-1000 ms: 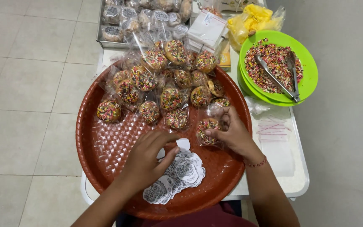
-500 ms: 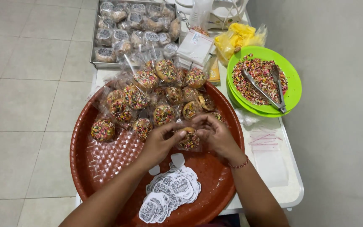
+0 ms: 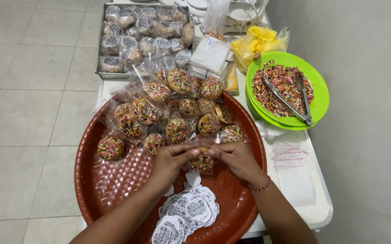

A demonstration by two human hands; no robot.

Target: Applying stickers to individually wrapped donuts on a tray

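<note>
My left hand [image 3: 170,161] and my right hand [image 3: 235,159] meet over the round red woven tray [image 3: 109,190]. Together they pinch a clear bag holding a sprinkle-covered ball [image 3: 202,161], fingertips touching at its top edge. Just beyond my hands lies a heap of several bagged sprinkle balls [image 3: 172,106]. A pile of round white printed stickers [image 3: 187,212] sits on the tray below my wrists.
A metal tray [image 3: 101,54] of bagged, stickered treats stands at the back left. A green plate [image 3: 319,97] of coloured sprinkles with metal tongs [image 3: 288,101] sits at right. Empty clear bags [image 3: 290,156] lie on the white table. A yellow bag [image 3: 256,43] and small boxes [image 3: 211,54] are behind.
My left hand rose from the sticker pile to join my right hand on the bagged ball. The view moved nearer and shifted down over the tray.
</note>
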